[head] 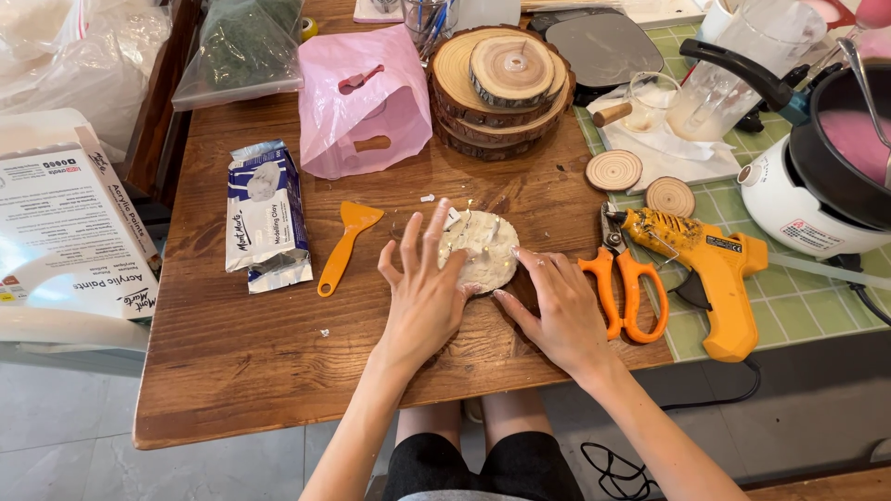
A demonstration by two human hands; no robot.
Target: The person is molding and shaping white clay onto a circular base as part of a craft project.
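Note:
A flat, round lump of pale clay [486,243] lies on the wooden table [241,353], with small bits stuck in its top. My left hand [425,288] rests against its left side, fingers spread and palm down. My right hand [555,306] touches its lower right edge with the fingertips, fingers held loosely together. Neither hand grips anything.
An orange plastic scraper [343,243] and a packet of modelling clay [265,215] lie to the left. Orange scissors [624,278] and a yellow glue gun [710,269] lie to the right. Behind are stacked wood slices [501,83], a pink bag [364,102] and a cooker pot [821,176].

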